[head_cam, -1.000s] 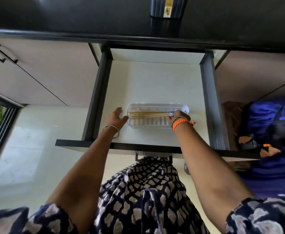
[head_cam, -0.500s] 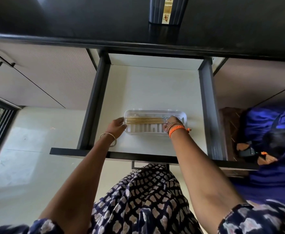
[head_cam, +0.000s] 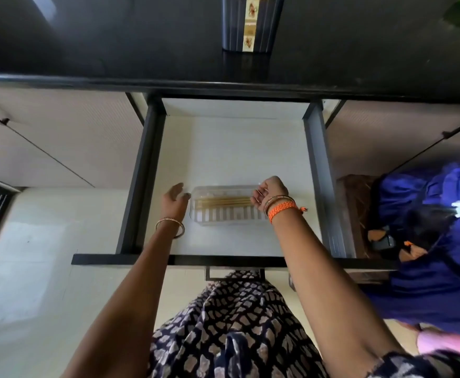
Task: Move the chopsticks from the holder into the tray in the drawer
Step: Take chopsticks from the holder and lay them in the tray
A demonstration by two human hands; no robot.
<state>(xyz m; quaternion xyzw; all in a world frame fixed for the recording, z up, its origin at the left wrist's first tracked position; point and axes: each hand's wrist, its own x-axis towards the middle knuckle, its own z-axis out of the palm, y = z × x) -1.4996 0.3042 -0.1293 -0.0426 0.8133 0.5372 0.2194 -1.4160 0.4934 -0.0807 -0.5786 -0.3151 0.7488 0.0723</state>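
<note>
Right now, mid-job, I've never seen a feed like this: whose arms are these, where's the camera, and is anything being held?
There is no machine here: a person works with bare hands, and the one camera sits on their head, looking down. The left hand rests at the left end of a clear tray in the open drawer. The right hand is over the tray's right end, at the ends of the chopsticks lying in the tray; whether its fingers grip them is unclear. The dark holder stands on the black counter above.
</note>
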